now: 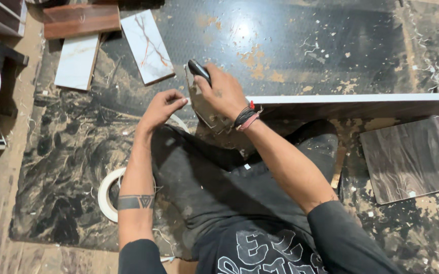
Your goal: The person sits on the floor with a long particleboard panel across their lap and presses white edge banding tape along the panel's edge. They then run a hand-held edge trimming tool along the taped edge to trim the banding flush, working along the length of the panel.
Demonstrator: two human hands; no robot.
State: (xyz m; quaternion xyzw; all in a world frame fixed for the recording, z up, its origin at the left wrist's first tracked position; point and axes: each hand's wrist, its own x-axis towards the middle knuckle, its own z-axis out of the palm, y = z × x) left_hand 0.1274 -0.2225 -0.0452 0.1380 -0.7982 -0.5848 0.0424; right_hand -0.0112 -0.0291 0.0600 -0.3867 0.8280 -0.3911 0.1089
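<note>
- dusty workshop floor (67, 152), laid with a dark marbled sheet and strewn with pale chips, curled shavings and glue stains; the person sits on it with legs folded, looking down.
- right hand (224, 94) is closed around a small black-handled trimming tool (198, 70), fingers wrapped tight, its tip set at the near end of a long white-edged, brown wood-grain laminated board (356, 104).
- the board stands on edge, its long axis running from the hands out to the right edge of the view; its end lies directly under the right hand, which is the nearer of the two.
- left hand (162, 106) sits just left of that end, fingers curled in a pinch on what looks like a thin white strip of edge band; i cannot tell how firmly it is held.
- the board's top edge looks clean and white, the face below dark brown, with rough scraps hanging at the end by the wrist.
- a roll of white edge banding (107, 195) lies on the floor beside the left forearm.
- two white marble-patterned offcuts (148, 45) and a reddish wood piece (80, 20) lie well apart at top left; a grey wood-grain panel (414, 157) rests at right.
</note>
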